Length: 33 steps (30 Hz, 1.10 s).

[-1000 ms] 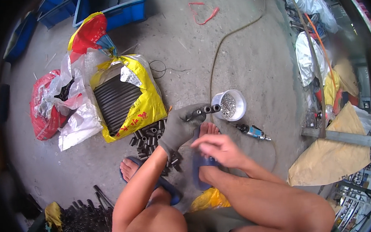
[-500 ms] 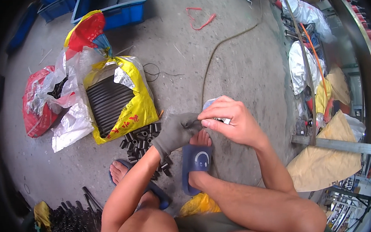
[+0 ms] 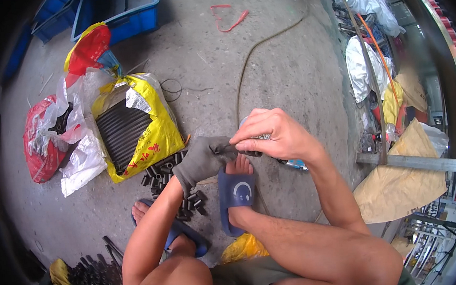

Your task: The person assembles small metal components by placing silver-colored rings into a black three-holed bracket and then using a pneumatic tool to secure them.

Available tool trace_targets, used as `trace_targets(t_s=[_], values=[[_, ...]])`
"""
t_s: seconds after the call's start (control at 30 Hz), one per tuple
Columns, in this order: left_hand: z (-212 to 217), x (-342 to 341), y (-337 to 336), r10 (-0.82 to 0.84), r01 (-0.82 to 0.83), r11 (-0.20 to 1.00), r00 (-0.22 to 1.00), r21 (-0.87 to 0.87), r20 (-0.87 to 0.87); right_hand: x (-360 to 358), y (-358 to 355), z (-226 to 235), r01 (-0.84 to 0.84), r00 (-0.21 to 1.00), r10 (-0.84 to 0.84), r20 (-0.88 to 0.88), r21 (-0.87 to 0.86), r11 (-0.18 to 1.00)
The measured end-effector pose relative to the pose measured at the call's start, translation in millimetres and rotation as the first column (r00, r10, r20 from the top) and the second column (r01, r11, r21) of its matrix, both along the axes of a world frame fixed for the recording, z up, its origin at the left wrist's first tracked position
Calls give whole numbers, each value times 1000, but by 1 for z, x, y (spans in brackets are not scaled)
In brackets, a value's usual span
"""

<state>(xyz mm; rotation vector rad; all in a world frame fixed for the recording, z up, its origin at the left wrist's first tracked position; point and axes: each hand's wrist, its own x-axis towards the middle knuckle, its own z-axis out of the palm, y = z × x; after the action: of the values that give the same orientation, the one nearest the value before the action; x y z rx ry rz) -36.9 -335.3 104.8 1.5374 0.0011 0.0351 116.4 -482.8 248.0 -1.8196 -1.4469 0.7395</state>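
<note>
My left hand, in a dark grey glove, is closed, and its fingertips meet those of my bare right hand. A short black piece, much like a small tube, shows under the pinched fingers of my right hand. What the gloved fingers grip is hidden. Below and left of the glove, several short black tubes lie in a loose pile on the floor. Beside the pile, a torn yellow sack shows long black rods or tubes stacked in parallel.
A red-and-white bag leans by the sack. Blue crates stand at the far left. A hose runs along the floor. Dark rods are heaped at near left; brown paper and a metal frame are on the right.
My hands remain together, with the right fingers slightly repositioned. A black piece now shows beneath them. The whole view has shifted a little, so the floor items appear farther left.
</note>
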Motion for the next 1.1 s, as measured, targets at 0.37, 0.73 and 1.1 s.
trace_targets(t_s=[0.37, 0.73, 1.1], values=[[-3, -9, -12, 213, -214, 975, 977, 54, 14, -12, 1, -12, 139, 990, -138, -19, 44, 989], [33, -7, -13, 236, -234, 931, 971, -281, -26, -54, 18, -55, 262, 926, -332, 179, 326, 908], [50, -8, -7, 388, -394, 912, 919, -112, -74, 16, -44, -107, 622, 780, -606, 155, -82, 779]])
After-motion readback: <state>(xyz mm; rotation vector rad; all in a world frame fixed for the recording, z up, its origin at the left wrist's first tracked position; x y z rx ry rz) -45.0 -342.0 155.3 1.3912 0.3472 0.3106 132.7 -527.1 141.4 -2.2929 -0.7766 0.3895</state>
